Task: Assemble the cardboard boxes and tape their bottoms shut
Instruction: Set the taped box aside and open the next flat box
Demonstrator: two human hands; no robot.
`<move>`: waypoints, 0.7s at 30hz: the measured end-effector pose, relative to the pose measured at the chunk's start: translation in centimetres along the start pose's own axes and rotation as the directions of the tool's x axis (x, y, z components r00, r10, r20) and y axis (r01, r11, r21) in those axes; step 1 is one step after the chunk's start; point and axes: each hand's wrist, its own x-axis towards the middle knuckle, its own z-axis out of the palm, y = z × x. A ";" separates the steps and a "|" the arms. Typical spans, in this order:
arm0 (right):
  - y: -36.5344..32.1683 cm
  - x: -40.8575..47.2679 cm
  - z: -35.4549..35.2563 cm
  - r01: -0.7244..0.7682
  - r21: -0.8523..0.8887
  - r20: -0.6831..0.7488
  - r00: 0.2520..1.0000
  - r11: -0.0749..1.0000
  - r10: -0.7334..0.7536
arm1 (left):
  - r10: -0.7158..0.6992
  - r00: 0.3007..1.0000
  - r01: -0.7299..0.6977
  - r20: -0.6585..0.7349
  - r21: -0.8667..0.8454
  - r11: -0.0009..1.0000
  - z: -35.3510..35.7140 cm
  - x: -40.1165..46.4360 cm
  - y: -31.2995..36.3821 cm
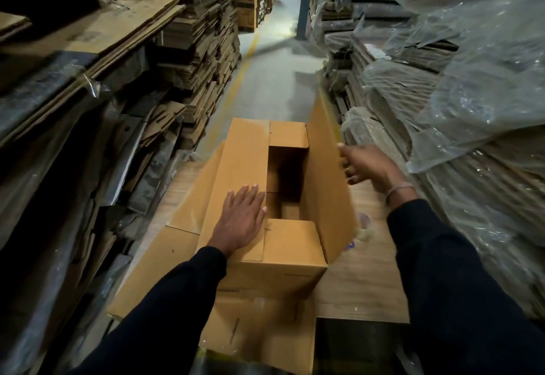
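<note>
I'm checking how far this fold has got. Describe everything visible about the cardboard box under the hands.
The cardboard box is plain tan corrugated board, standing between stacks of flat cartons. Its two short end flaps are folded in, and a dark gap shows between them. The long left flap lies flat under the open left hand, which presses on it. The long right flap stands upright, and the right hand holds its top edge. No tape is visible on the flaps.

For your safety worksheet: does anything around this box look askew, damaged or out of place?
Yes. The cardboard stacks on the left are ragged, with bent sheets jutting towards the aisle. On the right, loose plastic sags over other piles. The box itself looks sound, with its right flap not yet folded.
</note>
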 end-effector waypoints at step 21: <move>7.7 5.4 12.3 0.218 -0.454 0.294 0.952 0.864 -0.086 | -0.567 0.819 0.574 0.086 -0.119 0.810 -2.2 5.8 0.1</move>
